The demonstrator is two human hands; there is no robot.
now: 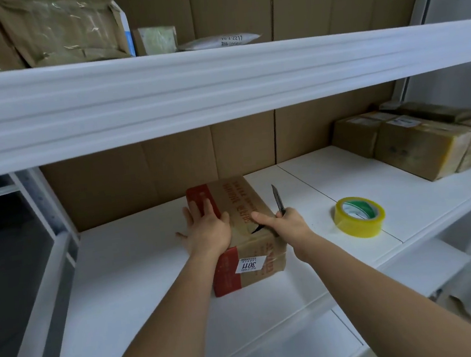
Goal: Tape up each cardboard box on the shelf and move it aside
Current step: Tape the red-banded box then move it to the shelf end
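A brown cardboard box (246,203) with red ends and a white "3011" label stands on the white shelf (138,265). My left hand (206,228) lies flat on the box's left top, fingers straight. My right hand (288,225) grips a utility knife (278,200), blade pointing up, while its thumb presses on the box top beside a dark gap in the flap. A roll of yellow tape (359,217) lies on the shelf to the right of the box, apart from both hands.
Several taped boxes (418,148) stand at the shelf's back right. The upper shelf (217,83) overhangs close above and carries wrapped parcels (64,30). Cardboard sheets line the back wall. A lower shelf board shows beneath my arms.
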